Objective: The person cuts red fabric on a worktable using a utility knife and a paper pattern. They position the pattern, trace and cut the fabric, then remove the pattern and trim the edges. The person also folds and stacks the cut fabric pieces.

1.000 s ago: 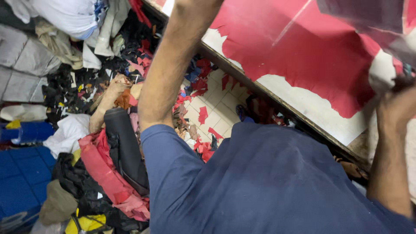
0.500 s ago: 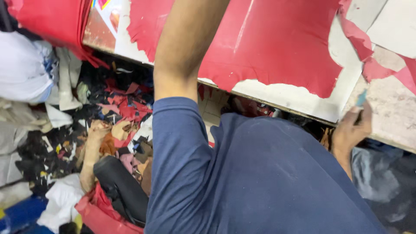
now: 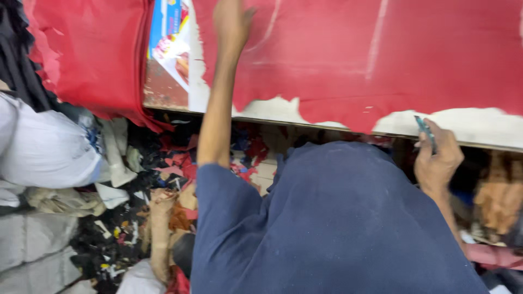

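The left hand (image 3: 231, 22) reaches far forward with the arm stretched out, its palm and fingers spread flat on the large red sheet of leather-like material (image 3: 381, 60) that covers most of the pale-topped counter (image 3: 468, 126). The hand grips nothing; it lies open on the sheet near its upper left part. The sheet has a ragged lower edge, and bare pale counter shows below it along the front rim.

The right hand (image 3: 436, 160) sits at the counter's front edge, just under the ragged border of the red sheet, fingers curled closed around a small slim teal-coloured tool (image 3: 425, 130) that sticks up from the fist and touches the counter's rim. What kind of tool it is cannot be told.

A dark blue shirt (image 3: 338, 228) fills the lower middle of the view. To the left, a second red sheet (image 3: 92, 54) hangs over the counter's end. Below, the floor (image 3: 136, 218) is littered with red, black and tan offcuts, beside a white stuffed sack (image 3: 43, 147)
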The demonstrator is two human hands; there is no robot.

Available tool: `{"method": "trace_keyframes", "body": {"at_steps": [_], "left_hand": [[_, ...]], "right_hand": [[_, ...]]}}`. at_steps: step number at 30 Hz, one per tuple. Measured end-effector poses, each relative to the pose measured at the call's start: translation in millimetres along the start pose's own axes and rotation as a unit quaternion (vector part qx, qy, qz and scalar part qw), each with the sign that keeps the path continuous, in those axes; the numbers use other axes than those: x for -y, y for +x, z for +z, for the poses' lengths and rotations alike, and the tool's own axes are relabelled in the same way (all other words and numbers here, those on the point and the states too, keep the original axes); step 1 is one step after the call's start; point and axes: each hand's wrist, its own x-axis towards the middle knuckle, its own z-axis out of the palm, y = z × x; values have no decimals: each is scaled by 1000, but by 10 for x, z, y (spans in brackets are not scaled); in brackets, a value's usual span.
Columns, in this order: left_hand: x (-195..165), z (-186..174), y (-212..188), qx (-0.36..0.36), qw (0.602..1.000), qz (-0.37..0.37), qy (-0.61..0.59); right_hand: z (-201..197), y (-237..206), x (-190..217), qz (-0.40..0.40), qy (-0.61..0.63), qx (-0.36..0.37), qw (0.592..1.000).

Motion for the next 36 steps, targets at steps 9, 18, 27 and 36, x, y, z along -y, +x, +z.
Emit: {"method": "trace_keyframes", "body": {"at_steps": [9, 18, 27, 36], "left_hand": [[904, -20, -1365, -117, 944, -307, 10], [1034, 96, -1447, -152, 960, -192, -138], [1008, 50, -1447, -160, 947, -211, -182], [1000, 46, -1450, -148, 943, -228, -190]], "right_hand": [[1434, 802, 1107, -201, -43, 60, 977], [2767, 1270, 1970, -302, -21, 83, 949], [2944, 1289, 2048, -311, -56, 92, 944], [2985, 1285, 2073, -325, -97, 106, 935]]}}
